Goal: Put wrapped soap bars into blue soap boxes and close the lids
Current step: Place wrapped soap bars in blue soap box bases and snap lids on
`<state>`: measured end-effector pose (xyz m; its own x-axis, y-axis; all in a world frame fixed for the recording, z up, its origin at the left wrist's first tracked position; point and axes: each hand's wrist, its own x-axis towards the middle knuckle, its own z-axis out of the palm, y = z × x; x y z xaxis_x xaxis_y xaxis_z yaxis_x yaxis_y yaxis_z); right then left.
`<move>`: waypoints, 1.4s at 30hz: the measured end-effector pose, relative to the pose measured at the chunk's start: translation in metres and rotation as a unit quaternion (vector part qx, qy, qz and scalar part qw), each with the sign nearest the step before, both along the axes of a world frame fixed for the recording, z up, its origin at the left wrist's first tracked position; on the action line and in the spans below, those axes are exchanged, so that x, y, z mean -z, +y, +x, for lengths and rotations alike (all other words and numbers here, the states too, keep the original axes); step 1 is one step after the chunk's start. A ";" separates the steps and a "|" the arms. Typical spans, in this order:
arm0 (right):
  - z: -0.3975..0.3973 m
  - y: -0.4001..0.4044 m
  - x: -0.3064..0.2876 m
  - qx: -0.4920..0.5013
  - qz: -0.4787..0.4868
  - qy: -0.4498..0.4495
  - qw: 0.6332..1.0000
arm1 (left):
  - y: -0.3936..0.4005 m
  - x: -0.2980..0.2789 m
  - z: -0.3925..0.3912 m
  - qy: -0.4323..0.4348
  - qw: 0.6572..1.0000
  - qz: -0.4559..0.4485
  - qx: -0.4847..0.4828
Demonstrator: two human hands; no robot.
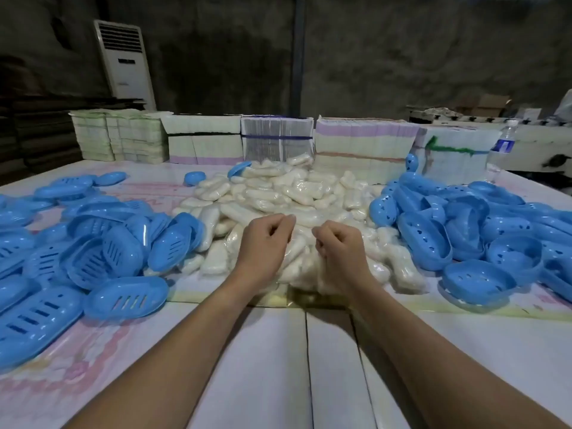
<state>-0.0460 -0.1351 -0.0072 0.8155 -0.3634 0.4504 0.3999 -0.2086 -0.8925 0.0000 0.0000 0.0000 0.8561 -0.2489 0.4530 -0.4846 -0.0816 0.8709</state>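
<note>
A big heap of white wrapped soap bars (272, 193) covers the middle of the table. The nearest bars lie inside a glossy clear plastic bag (305, 284). My left hand (264, 246) hovers over this bag with fingers curled and thumb and forefinger pinched together, seemingly on the film. My right hand (340, 247) is beside it, its curled fingers dug into the bag's top. Blue soap box halves with slotted bottoms (120, 255) are piled at the left. More blue halves with round holes (478, 281) are piled at the right.
Stacks of flat packaging (204, 139) line the table's far edge. A water bottle (500, 150) stands at the far right and a white standing air conditioner (125, 61) is behind. Bare white table boards (309, 366) lie between my forearms.
</note>
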 end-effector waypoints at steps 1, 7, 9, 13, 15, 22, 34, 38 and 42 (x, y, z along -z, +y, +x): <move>0.000 0.000 0.002 -0.001 -0.037 0.000 0.999 | 0.000 0.003 0.001 -0.010 1.000 0.004 0.004; -0.001 0.002 0.005 0.002 -0.110 -0.002 0.994 | 0.009 0.003 0.002 -0.026 0.999 0.006 0.023; -0.003 0.002 0.006 0.007 -0.119 -0.001 0.993 | 0.010 0.003 0.003 -0.020 0.999 0.014 0.045; -0.002 0.002 0.008 0.017 -0.163 0.002 0.987 | 0.015 0.005 0.003 -0.030 0.997 0.036 0.065; -0.003 0.003 0.007 0.020 -0.169 0.005 0.985 | 0.016 0.007 0.002 -0.046 0.997 0.036 0.049; -0.010 0.000 0.004 0.029 -0.167 -0.012 0.985 | 0.019 0.009 0.000 -0.096 0.994 0.058 0.015; -0.011 0.012 0.008 0.036 -0.242 0.029 0.969 | 0.025 0.007 -0.001 -0.107 0.989 0.105 0.004; -0.012 0.018 0.009 0.017 -0.265 0.026 0.964 | 0.029 0.003 -0.002 -0.106 0.987 0.123 -0.010; -0.016 0.018 0.009 0.007 -0.278 0.029 0.960 | 0.038 -0.005 0.005 -0.099 0.982 0.147 -0.061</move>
<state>-0.0618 -0.1167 -0.0162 0.8420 -0.0901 0.5318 0.3469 -0.6645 -0.6619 0.0047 0.0376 0.0053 0.7897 -0.2939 0.5386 -0.6135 -0.3833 0.6904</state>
